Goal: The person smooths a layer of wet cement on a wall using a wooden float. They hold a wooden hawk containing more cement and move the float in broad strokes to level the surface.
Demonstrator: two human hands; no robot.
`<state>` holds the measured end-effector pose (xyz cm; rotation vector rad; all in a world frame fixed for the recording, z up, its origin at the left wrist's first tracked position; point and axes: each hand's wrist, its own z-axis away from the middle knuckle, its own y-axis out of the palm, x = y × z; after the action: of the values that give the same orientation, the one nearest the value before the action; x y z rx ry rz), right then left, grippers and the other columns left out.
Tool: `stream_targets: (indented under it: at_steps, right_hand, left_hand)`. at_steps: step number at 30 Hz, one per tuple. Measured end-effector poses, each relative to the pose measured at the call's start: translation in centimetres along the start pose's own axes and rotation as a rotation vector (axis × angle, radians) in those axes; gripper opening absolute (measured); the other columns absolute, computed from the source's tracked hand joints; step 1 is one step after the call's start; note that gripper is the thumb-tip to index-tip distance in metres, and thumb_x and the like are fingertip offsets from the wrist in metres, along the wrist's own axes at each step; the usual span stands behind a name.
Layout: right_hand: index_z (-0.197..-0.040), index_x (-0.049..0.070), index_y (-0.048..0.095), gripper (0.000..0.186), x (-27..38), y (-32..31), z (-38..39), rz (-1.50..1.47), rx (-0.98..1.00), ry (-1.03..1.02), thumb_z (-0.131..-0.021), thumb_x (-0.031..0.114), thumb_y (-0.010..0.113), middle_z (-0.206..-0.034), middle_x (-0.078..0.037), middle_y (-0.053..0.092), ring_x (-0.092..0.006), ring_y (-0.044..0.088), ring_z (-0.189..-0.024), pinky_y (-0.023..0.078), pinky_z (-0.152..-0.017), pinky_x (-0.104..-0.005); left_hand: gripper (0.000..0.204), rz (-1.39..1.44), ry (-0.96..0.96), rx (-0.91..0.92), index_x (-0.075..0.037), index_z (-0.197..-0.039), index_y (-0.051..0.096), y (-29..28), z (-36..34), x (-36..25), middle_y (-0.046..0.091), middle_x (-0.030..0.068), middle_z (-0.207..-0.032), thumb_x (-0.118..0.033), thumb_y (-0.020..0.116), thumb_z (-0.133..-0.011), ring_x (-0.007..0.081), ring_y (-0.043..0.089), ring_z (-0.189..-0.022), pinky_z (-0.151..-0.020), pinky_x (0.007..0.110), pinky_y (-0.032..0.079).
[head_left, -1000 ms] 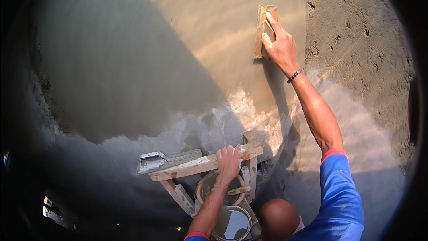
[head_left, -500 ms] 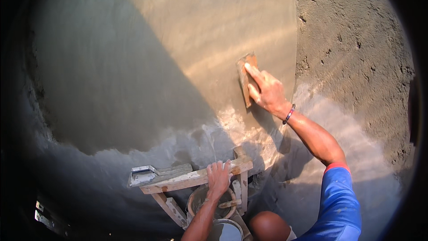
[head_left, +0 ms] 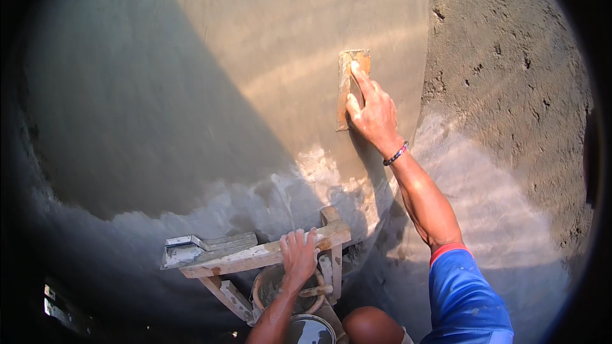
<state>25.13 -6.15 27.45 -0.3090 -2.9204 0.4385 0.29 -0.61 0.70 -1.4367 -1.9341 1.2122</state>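
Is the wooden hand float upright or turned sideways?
Upright: the wooden hand float has its long edges running nearly vertically in the view, gripped by the right hand.

no legible text, labels, brands, numbers or signs anywhere in view.
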Motion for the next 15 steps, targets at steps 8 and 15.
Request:
stream_targets:
  at_steps: [8,15]
  right_hand:
    - [-0.151,0.018,0.045,0.072,-2.2,-0.8,16.4,0.045,0.387,-0.044,-0.082,0.013,0.068,-0.113,-0.015,0.064,-0.0334,0.064,-0.094,0.057,-0.079,-0.0427]
    - [-0.144,0.02,0.052,0.058,-0.4,-4.1,-8.4,0.065,-0.126,-0.167,-0.088,0.022,0.064,-0.109,-0.02,0.068,-0.0397,0.067,-0.09,0.056,-0.08,-0.0487]
  left_hand:
    - [0.06,0.021,0.046,-0.011,-0.011,-0.137,0.057,0.8,-0.9,0.0,0.056,0.0137,-0.119,-0.028,0.076,-0.082,0.032,0.051,-0.115,-0.105,0.052,0.034]
    - [0.06,-0.003,0.035,-0.003,-0.011,-0.137,0.057,0.7,-0.6,-0.6,0.056,0.0133,-0.121,-0.027,0.076,-0.083,0.0318,0.051,-0.116,-0.106,0.051,0.034]
